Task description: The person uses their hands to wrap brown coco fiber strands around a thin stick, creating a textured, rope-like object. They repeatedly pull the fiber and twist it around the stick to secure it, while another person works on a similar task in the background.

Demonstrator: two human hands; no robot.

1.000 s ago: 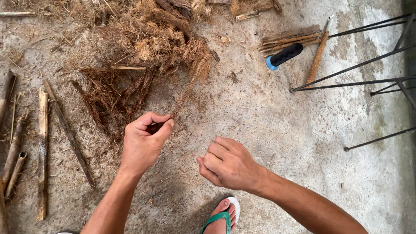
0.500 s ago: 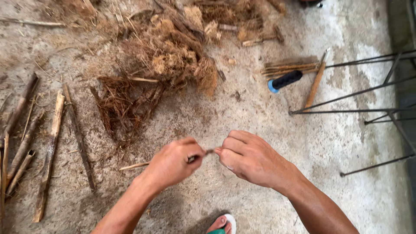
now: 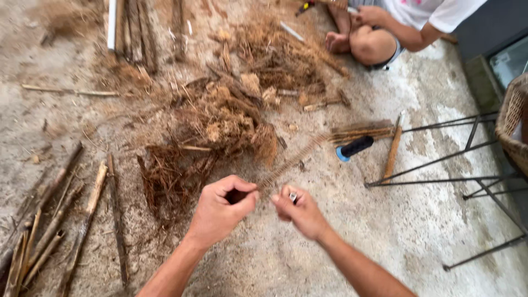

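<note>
On the floor: the concrete floor point(image 3: 440, 231) is lying bare to the lower right, offering the widest open stretch.
Fibre heap: a brown fibre pile point(image 3: 220, 121) is spreading across the middle, its near edge ending just beyond the hands.
Metal frame: a thin black wire frame point(image 3: 440, 159) is closing off the right side, with a woven basket point(image 3: 514, 118) cut by the right edge.
Sticks: split sticks point(image 3: 55, 220) are lining the left edge.
Other person: a seated person's leg point(image 3: 368, 44) is showing at the top.
Tool: a black handle with blue end point(image 3: 355, 147) is lying beside the frame.
Strand: a thin twisted fibre strand point(image 3: 291, 162) is running from the left hand up toward the frame.
Left hand: the left hand point(image 3: 223, 209) is curling shut, pinching the strand's near end.
Right hand: the right hand point(image 3: 300, 212) is closing its fingers on a small pale object point(image 3: 293, 197), just beside the left.
</note>
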